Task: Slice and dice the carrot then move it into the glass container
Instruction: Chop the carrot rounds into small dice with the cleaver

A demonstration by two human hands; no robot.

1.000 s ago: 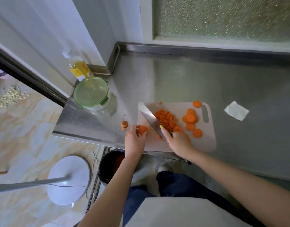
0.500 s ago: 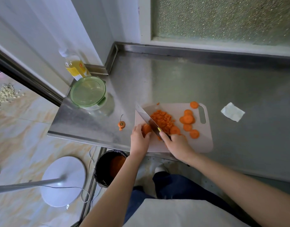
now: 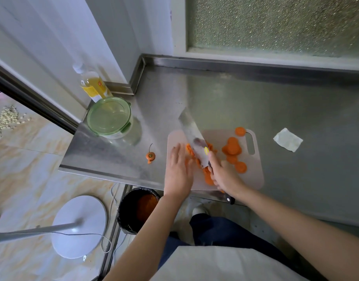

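A pale cutting board [image 3: 257, 175] lies at the steel counter's front edge. Round carrot slices [image 3: 232, 148] sit on its right half, and diced carrot [image 3: 191, 152] is heaped beside the blade. My right hand [image 3: 223, 175] grips the handle of a cleaver [image 3: 192, 136], whose wide blade slants up and left over the dice. With its fingers straight, my left hand [image 3: 178, 169] lies flat on the board, touching the diced heap from the left. The glass container [image 3: 110, 119], closed with a green lid, stands at the counter's left end.
A cut carrot top [image 3: 150, 156] lies on the counter [image 3: 215, 98] left of the board. An oil bottle [image 3: 93, 86] stands behind the container. A folded white paper [image 3: 287, 139] lies to the right. Below the counter edge are a black bin [image 3: 137, 209] and a fan base [image 3: 79, 226].
My left hand has let go of the carrot piece it pinched and now lies flat against the dice. The cleaver blade has tilted up over the heap.
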